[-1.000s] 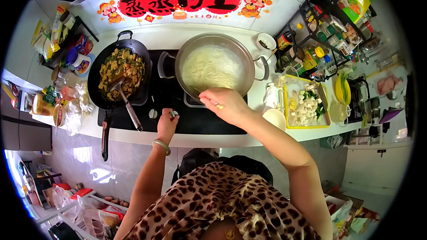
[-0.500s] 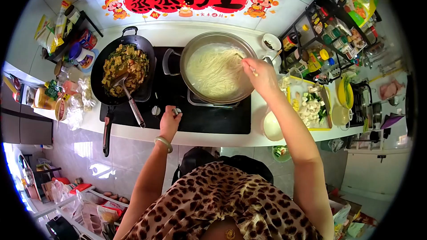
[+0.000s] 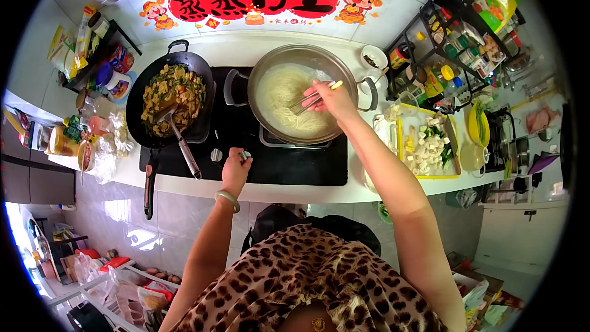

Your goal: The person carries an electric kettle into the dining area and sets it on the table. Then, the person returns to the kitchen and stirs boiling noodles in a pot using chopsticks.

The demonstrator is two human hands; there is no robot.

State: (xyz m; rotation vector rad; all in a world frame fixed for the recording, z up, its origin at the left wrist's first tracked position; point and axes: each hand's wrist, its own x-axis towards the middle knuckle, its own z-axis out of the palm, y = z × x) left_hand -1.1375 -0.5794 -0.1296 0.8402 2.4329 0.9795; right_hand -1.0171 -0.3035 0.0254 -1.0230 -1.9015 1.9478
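My right hand [image 3: 332, 101] is closed around a pair of chopsticks [image 3: 336, 85] over a wide metal pot [image 3: 265, 61]. Their lower ends reach into pale noodles [image 3: 283, 89] lying in cloudy liquid. My left hand [image 3: 235, 169] grips the right-hand stove knob [image 3: 245, 155] at the front of the black cooktop [image 3: 295, 169]. Left of the pot, a black wok [image 3: 138, 86] holds cooked food [image 3: 175, 89] in brown and green pieces. A metal spatula [image 3: 183, 144] rests in it, its handle leaning over the wok's rim.
A yellow-edged board [image 3: 439, 176] with white and green cut pieces [image 3: 430, 147] and a knife is on the right counter. Behind it stands a black rack [image 3: 424, 55] of bottles. A small white bowl [image 3: 373, 56] sits behind the pot. Bags and jars crowd the left.
My right hand has moved left and slightly down over the pot, and the chopsticks now slant into the noodles. The noodles have shifted. My left hand stays on the knob.
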